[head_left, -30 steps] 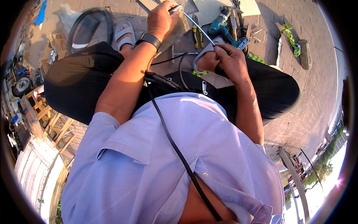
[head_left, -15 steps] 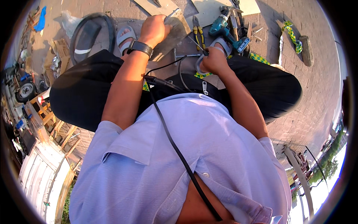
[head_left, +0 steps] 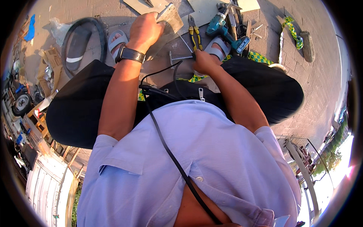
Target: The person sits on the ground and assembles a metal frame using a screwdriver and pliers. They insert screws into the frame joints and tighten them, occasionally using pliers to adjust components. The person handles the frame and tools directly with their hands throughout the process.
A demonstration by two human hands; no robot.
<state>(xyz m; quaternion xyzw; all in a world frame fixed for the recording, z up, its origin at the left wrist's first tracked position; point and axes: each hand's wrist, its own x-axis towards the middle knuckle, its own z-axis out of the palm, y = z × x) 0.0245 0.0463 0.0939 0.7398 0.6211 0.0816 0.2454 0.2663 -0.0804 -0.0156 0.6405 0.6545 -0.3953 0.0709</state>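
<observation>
Fingers of the left hand curl over a flat metal sheet lying on the paved ground. Right hand closes its grip around what seems a thin metal rod, near yellow-handled pliers.

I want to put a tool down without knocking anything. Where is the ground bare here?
Bare paving lies right of the grey stone and green-yellow rope. It is crowded ahead: teal cordless drill, yellow-handled pliers, flat metal sheet under the left hand, right hand on a metal rod.
</observation>
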